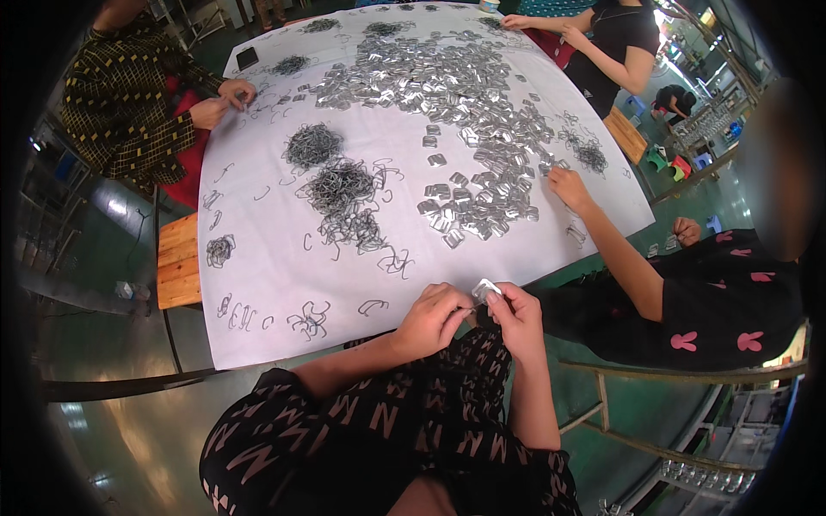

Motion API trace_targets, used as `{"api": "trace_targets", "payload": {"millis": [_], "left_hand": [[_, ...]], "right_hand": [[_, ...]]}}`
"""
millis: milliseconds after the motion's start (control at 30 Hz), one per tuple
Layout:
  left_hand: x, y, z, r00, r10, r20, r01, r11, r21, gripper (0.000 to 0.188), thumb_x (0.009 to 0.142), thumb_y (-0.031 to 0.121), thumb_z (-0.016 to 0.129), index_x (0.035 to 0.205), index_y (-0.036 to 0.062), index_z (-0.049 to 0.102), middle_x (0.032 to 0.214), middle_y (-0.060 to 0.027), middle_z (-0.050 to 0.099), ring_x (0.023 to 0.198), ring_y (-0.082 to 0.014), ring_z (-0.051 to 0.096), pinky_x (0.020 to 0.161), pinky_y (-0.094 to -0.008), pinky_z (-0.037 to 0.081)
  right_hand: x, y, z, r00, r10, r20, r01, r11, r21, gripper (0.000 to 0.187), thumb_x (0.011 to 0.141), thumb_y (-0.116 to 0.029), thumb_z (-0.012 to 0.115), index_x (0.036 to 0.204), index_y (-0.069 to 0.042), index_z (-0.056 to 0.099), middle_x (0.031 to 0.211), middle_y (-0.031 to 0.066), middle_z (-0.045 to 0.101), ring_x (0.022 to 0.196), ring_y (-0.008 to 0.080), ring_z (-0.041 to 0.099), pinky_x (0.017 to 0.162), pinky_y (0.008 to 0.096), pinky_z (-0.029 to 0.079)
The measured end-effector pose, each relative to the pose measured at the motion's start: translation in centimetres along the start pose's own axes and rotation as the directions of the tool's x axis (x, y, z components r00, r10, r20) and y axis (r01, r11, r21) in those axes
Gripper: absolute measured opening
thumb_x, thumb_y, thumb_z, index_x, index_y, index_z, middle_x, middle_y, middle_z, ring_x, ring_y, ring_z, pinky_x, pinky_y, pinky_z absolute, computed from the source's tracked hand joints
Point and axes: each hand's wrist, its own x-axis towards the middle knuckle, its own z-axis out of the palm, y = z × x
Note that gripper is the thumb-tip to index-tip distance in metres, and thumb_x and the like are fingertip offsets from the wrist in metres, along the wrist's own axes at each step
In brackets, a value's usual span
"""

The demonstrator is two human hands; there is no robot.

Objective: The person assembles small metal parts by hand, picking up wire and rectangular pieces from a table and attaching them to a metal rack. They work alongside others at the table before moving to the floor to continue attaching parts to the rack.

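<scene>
My right hand (520,320) pinches a small, shiny silver metal plate (486,290) between thumb and fingers, just off the table's near edge. Close beside it, my left hand (437,316) is closed at the fingertips on what looks like a thin piece of wire (473,305), mostly hidden by the fingers. The wire meets or nearly meets the plate; I cannot tell whether they are joined. To the left of my left hand, loose bent wire hooks (310,320) lie on the white tabletop (275,284).
Tangled wire hooks (340,185) form piles at centre left. A wide heap of silver plates (490,159) covers the middle and far table. A co-worker's hand (568,187) reaches in from the right; another person's hands (225,101) work at the left. A wooden stool (179,262) stands left.
</scene>
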Motion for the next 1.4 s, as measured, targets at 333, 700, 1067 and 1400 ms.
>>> {"api": "trace_targets", "payload": {"millis": [333, 700, 1067, 1400], "left_hand": [[0.7, -5.4, -8.3, 0.966, -0.214, -0.142, 0.255, 0.733, 0.630, 0.007, 0.077, 0.006, 0.064, 0.071, 0.0018, 0.063, 0.077, -0.0113, 0.061, 0.080, -0.0290, 0.062, 0.074, -0.0382, 0.051], [1.0, -8.0, -8.6, 0.926, -0.366, 0.095, 0.072, 0.417, 0.906, 0.009, 0.072, 0.006, 0.057, 0.065, 0.0030, 0.062, 0.075, -0.0126, 0.062, 0.068, -0.0293, 0.064, 0.062, -0.0381, 0.053], [2.8, 0.1, -5.3, 0.868, -0.435, 0.240, 0.495, 0.797, -0.346, 0.010, 0.076, 0.000, 0.067, 0.085, -0.0005, 0.065, 0.075, -0.0060, 0.066, 0.064, -0.0125, 0.061, 0.064, -0.0248, 0.049], [3.2, 2.9, -1.3, 0.997, 0.012, 0.078, 0.009, 0.968, -0.253, 0.007, 0.081, -0.001, 0.063, 0.088, 0.0007, 0.061, 0.091, -0.0095, 0.060, 0.079, -0.0163, 0.056, 0.073, -0.0276, 0.045]], "right_hand": [[-0.9, 0.1, -0.1, 0.974, -0.199, -0.110, 0.181, 0.971, -0.159, 0.012, 0.085, -0.008, 0.064, 0.086, 0.004, 0.062, 0.072, 0.0063, 0.058, 0.063, 0.0120, 0.051, 0.059, 0.0246, 0.041], [-1.2, 0.3, 0.1, 0.972, -0.203, -0.121, 0.178, 0.966, -0.189, 0.012, 0.084, -0.006, 0.065, 0.090, 0.004, 0.064, 0.074, 0.0066, 0.060, 0.064, 0.0117, 0.053, 0.060, 0.0245, 0.042], [-2.7, -0.8, -0.2, 0.960, -0.237, -0.146, 0.216, 0.965, -0.150, 0.010, 0.081, -0.002, 0.067, 0.089, 0.002, 0.066, 0.071, 0.0059, 0.060, 0.060, 0.0101, 0.052, 0.056, 0.0235, 0.041], [-3.6, -1.2, 0.0, 0.959, -0.235, -0.159, 0.190, 0.948, -0.254, 0.011, 0.080, -0.004, 0.069, 0.089, 0.000, 0.068, 0.072, 0.0068, 0.062, 0.056, 0.0118, 0.053, 0.053, 0.0241, 0.041]]}}
